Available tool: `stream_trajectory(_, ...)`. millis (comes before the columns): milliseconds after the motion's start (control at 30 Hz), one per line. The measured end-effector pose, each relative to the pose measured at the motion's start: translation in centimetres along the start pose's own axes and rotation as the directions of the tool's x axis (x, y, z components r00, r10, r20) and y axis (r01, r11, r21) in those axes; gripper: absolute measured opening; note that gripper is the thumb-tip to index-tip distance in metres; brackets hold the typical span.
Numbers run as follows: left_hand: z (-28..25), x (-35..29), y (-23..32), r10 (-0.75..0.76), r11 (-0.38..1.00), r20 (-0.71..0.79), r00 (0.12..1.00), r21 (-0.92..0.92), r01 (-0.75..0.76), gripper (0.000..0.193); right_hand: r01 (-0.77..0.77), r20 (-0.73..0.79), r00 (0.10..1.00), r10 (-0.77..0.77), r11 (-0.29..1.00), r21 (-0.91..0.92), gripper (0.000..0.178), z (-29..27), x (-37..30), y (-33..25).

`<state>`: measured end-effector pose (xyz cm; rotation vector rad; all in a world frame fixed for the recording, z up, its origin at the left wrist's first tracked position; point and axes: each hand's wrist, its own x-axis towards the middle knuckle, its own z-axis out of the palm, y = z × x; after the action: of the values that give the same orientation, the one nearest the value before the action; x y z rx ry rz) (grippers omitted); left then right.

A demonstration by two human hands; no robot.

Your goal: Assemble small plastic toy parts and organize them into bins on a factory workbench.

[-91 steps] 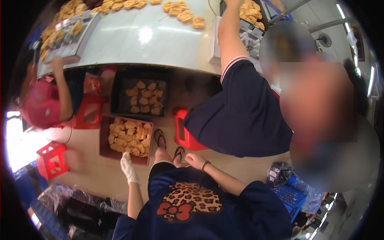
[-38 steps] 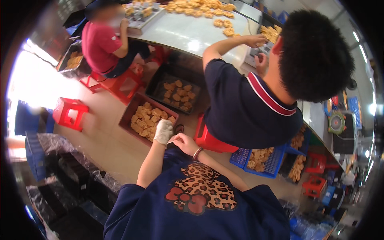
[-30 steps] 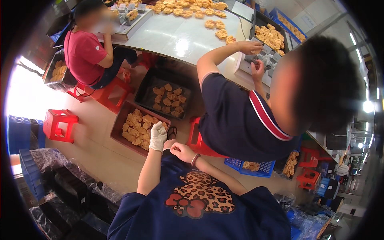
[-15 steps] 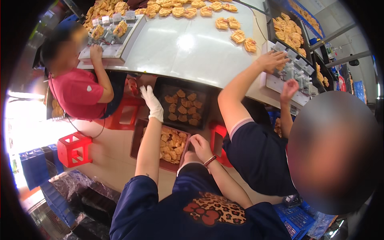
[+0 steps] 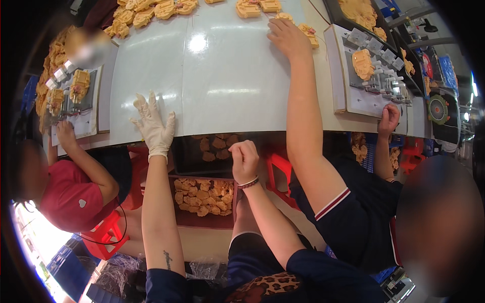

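Observation:
My left hand, in a white glove, is open with its fingers spread over the near edge of the white table. Nothing is in it. My right hand, bare with a dark red bracelet at the wrist, is curled closed in front of the table edge; whatever it may hold is hidden. Beside it, partly under the table, sits a black tray with orange-yellow plastic pieces. A reddish-brown bin full of smaller yellow pieces stands below, between my forearms.
At right a co-worker's hand reaches to yellow housings at the table's far side, the arm crossing the table. Fixtures stand at right and left. Another person in a red shirt sits at left. Red stools flank the bin.
My left hand has moved up from above the black tray to the table edge, fingers spread wider. My right hand has risen from the bin's rim. The right co-worker's hand left the fixture for the housings.

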<state>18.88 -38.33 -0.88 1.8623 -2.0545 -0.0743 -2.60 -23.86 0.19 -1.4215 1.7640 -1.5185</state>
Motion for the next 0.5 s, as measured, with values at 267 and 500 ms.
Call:
stream_trajectory(267,0.1,0.4,0.9,-0.040,0.998,0.098,0.994,0.051,0.035,0.094,0.174,-0.104,0.973,-0.205,0.953,-0.248,0.016,1.1,6.1,4.1)
stream_trajectory(500,-0.1,1.0,0.4,-0.046,0.998,0.199,0.979,0.056,0.035,0.099,0.095,-0.106,0.983,-0.148,0.914,-0.395,0.018,1.7,6.6,5.6)
